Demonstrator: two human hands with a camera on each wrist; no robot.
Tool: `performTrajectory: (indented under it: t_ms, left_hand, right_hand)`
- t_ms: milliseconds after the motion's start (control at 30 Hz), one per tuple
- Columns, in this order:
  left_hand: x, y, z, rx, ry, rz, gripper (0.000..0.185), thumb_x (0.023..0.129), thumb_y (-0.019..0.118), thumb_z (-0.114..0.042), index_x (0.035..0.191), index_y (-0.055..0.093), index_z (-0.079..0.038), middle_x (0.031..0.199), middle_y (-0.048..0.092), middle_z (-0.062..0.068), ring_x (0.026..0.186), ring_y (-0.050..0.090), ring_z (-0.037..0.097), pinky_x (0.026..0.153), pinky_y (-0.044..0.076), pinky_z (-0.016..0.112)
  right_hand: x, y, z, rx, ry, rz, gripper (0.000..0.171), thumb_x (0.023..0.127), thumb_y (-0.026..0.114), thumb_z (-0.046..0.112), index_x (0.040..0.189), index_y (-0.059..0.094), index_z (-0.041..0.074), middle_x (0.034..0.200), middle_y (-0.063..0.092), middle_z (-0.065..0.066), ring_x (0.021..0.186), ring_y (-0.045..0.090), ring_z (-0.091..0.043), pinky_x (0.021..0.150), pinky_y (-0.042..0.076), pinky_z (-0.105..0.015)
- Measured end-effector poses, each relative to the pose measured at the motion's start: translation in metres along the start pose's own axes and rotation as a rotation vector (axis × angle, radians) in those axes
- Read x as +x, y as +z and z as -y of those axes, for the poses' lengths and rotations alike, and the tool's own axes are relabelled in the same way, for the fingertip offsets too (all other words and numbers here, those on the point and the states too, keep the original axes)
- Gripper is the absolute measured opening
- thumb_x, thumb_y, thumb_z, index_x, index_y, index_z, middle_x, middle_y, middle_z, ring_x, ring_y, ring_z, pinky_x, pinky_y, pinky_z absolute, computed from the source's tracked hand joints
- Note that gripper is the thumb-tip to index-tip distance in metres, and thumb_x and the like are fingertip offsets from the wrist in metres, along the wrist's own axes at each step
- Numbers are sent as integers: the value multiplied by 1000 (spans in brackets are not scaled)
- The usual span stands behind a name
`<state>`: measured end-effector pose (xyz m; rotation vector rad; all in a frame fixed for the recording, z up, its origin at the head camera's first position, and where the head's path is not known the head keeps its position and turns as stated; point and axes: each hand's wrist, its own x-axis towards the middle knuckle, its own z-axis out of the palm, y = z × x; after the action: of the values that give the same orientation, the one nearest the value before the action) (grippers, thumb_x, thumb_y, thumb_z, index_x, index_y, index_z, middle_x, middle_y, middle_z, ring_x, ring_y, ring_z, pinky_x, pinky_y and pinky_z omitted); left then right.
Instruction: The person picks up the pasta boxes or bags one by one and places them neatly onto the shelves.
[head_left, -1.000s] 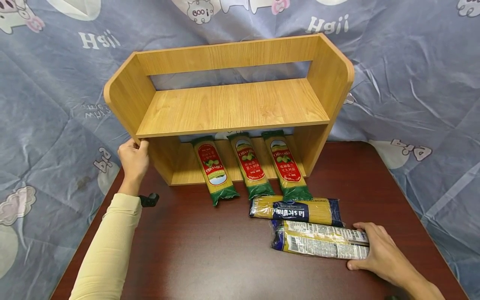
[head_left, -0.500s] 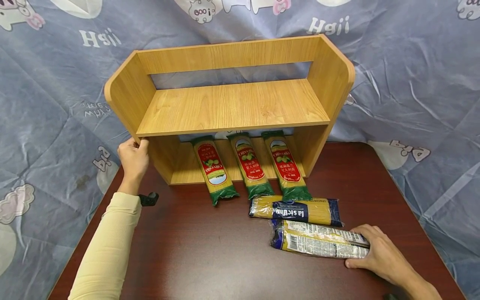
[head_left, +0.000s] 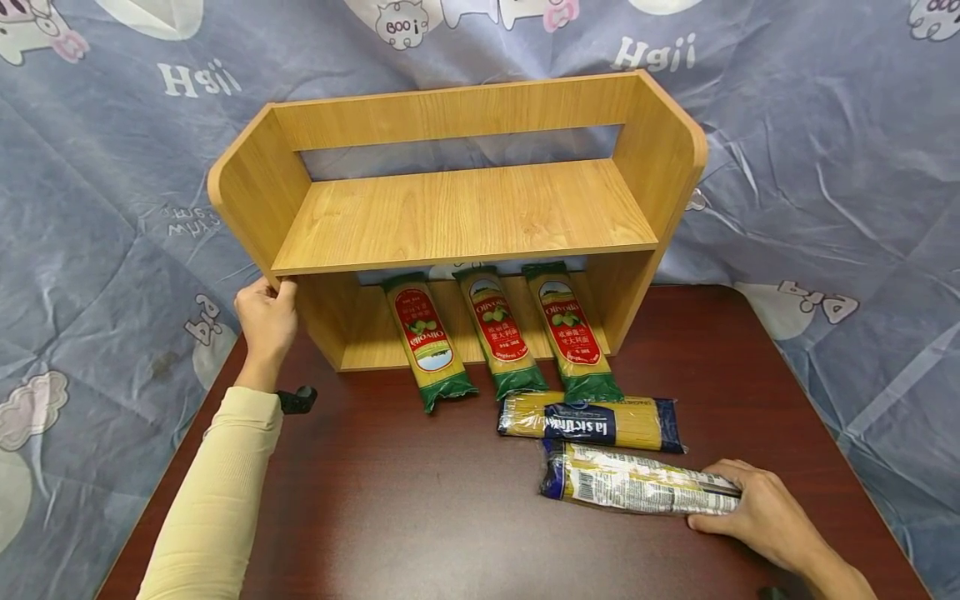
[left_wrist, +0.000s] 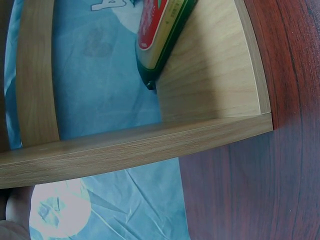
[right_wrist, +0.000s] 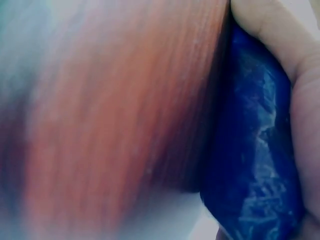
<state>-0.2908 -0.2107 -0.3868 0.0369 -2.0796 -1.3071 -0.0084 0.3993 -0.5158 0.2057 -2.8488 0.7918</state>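
My left hand (head_left: 267, 321) grips the left side panel of a wooden shelf (head_left: 465, 212), just under its middle board. In the left wrist view, only a bit of that hand's fingers (left_wrist: 19, 210) shows beside the panel. At the lower right, my right hand (head_left: 765, 512) holds one end of a spaghetti pack (head_left: 637, 482), its printed back up and its blue end pointing left. The right wrist view shows the pack's blue wrapper (right_wrist: 255, 135) between thumb and fingers. Right behind it lies another spaghetti pack (head_left: 585, 422) with a dark blue label.
Three green-ended spaghetti packs (head_left: 429, 340) lean in the shelf's lower compartment, their lower ends jutting over its front edge. The shelf stands on a dark red-brown table (head_left: 420, 492). A patterned grey-blue cloth (head_left: 817, 167) hangs behind and at the sides.
The held spaghetti pack has rolled slightly and its near long side is tilted, with my right hand closing more around its end. My left hand stays on the shelf.
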Motion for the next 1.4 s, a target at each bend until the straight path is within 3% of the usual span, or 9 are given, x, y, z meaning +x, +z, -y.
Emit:
performTrajectory:
  t_ms: [333,900,1200,1400]
  left_hand:
    - [0,0,-1,11,6,-8,19,91,60,-7,81,72,4,62,58,-6,55,47,5,44,28,20]
    - [0,0,-1,28,-6,-3,20,91,59,-6,84,74,4,67,63,-4,59,52,4,46,33,18]
    - [0,0,2,32,0,-3,21,91,59,-8,86,76,4,67,63,-5,60,52,4,47,33,20]
    - [1,0,1,19,5,-6,21,91,59,-8,88,77,4,69,65,-5,61,55,3,48,36,19]
  right_hand:
    - [2,-4,6,96,81,72,44,59,98,35,90,70,23,77,61,17,64,52,-1,56,43,-25]
    - [0,-9,14,170,209,194,33,67,95,32,88,72,21,74,64,12,63,55,-4,56,46,-27]
    - [-5,-12,17,190,239,216,30,69,93,35,86,71,22,74,65,11,63,55,-5,55,46,-27]
    - [-9,-13,20,189,214,175,29,68,94,32,83,71,24,72,64,13,62,55,-4,54,45,-27]
